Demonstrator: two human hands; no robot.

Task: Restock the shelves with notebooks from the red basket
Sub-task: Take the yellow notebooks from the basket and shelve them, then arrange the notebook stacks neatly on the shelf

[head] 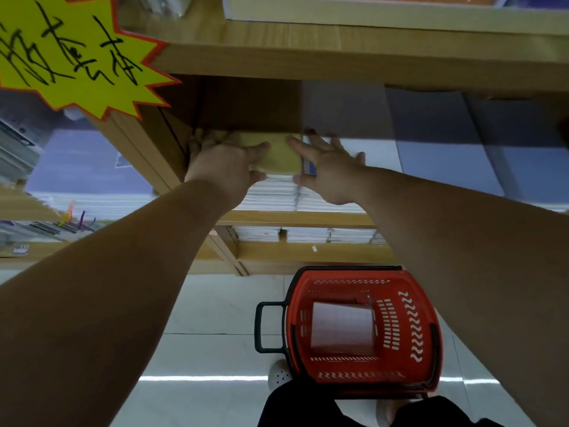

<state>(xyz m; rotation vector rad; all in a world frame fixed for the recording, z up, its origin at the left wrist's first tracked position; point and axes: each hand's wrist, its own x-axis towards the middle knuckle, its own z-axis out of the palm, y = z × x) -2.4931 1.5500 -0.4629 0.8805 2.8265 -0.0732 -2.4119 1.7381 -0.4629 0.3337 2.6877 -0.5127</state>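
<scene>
"Wooden shelving all along this aisle, pale tiled floor, a spiky yellow sign (70,57) hanging at the upper left. What is the person doing?"

"Reaching both arms up to the shelf (295,215). The yellow-covered notebooks (280,158) are sitting at its left end, long side running back into the bay. The left hand (224,158) is lying on top of that stack; its fingertips are going into shadow, so I cannot tell whether they are curling round the far edge. The right hand (326,167) is spread flat, fingers straight, pressing across the yellow cover and the neighbouring stack (431,167), gripping nothing."

"And the rest of the stock?"

"1 notebook (340,326) is lying flat in the red basket (409,318) on the floor, straight below the hands and under the right arm. I am guessing the right hand is the nearer 1 for the reach down."
</scene>
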